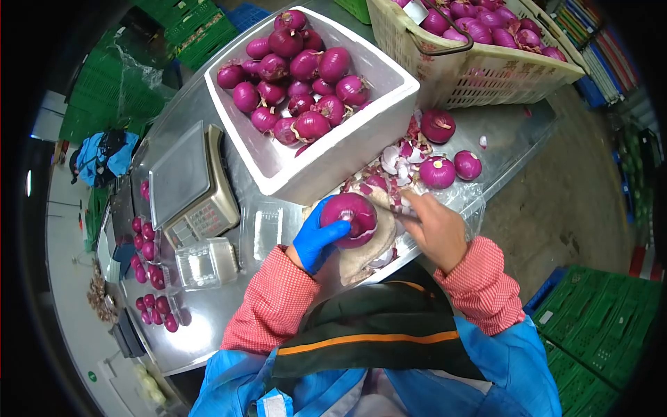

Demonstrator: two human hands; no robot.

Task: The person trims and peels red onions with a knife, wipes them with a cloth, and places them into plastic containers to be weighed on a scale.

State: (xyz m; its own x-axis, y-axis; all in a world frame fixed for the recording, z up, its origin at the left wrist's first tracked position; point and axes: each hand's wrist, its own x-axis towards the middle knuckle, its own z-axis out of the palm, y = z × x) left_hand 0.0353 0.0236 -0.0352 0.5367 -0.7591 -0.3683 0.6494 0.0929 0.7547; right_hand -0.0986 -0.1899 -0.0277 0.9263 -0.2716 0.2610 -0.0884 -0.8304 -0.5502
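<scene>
A large red onion [349, 219] is held in my left hand [317, 238], which wears a blue glove, its thumb across the onion's front. My bare right hand [435, 229] is just to the right, its fingers curled together over the peelings; a thin tool seems to run from them toward the onion, but what they grip is not clear. Below both hands lies a pale cloth [368, 258]. Onion skins [399, 161] are heaped behind my hands, and three loose onions, one of them [437, 172] nearest, sit beside the heap.
A white foam box [340, 163] of onions stands behind my hands, with a plastic crate [479, 80] of onions at the back right. A scale [201, 215] and clear trays [206, 263] are on the left. Packed onions [158, 304] line the table's left edge.
</scene>
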